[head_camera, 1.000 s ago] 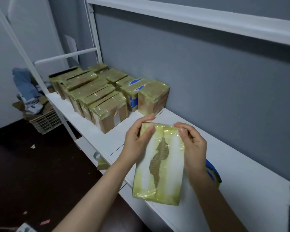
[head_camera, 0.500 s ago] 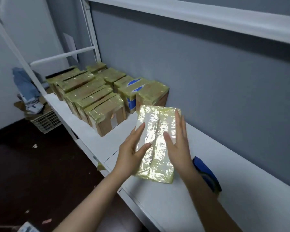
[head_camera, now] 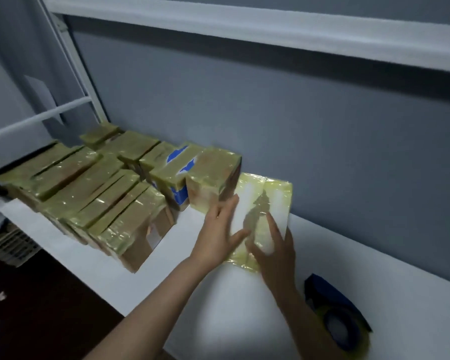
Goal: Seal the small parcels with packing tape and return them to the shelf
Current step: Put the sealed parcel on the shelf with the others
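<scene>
A flat white parcel (head_camera: 268,193) wrapped in yellowish tape, with a brown torn patch on top, lies on the white shelf (head_camera: 374,268) against the row's last box. My left hand (head_camera: 218,229) rests flat on its left edge with straight fingers. My right hand (head_camera: 273,245) presses its near end, fingers extended. Several taped cardboard parcels (head_camera: 120,201) stand in rows to the left. A blue tape dispenser (head_camera: 338,315) lies on the shelf by my right forearm.
A grey wall (head_camera: 296,113) backs the shelf and a white upper shelf edge (head_camera: 244,24) runs overhead. A white frame post (head_camera: 73,63) stands at the left. A basket (head_camera: 11,245) sits on the dark floor below left.
The parcel went from held upright in both hands to lying on the shelf, pushed back and left against the last box. Both hands have flattened on it.
</scene>
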